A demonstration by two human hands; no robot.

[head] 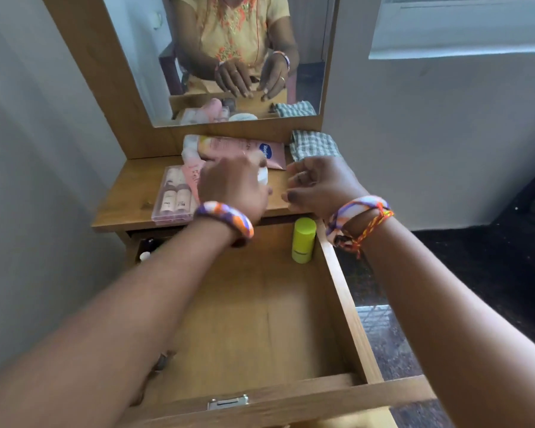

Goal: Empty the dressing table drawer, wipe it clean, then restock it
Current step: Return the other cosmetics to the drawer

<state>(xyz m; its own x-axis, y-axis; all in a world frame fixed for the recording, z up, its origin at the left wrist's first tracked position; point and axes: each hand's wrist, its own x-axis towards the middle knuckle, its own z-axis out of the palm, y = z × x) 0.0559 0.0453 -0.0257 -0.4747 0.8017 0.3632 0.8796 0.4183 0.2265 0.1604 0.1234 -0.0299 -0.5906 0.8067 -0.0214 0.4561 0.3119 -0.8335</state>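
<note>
Pale walls close in a wooden dressing table whose mirror (229,57) leans at the far side, showing both hands from the front. On the bench (130,193) the toiletries lie gathered at the far end, seemingly parked there to clear the drawer: a pink Vaseline tube (244,148) lying flat, a clear case of small bottles (172,196) nearer the left edge, and a checked cloth (314,143) folded at the far right against the mirror frame, probably kept handy for wiping.

Below, the drawer (337,291) is pulled well out towards me, its floor mostly bare. A lime-green stick (304,240) stands upright in the far right corner, and at the far left a small dark bottle (145,250) peeks out under the bench edge, so I judge the emptying not quite finished.

Over the bench edge, the left hand (232,186) reaches among the tubes, its fingers curled over something white and round; whether they actually grip it I cannot tell, since the back of the hand hides the contact. Just beside it, the right hand (318,183) hovers with fingers loosely curled and holding nothing. Patterned bangles (226,216) circle both wrists.
</note>
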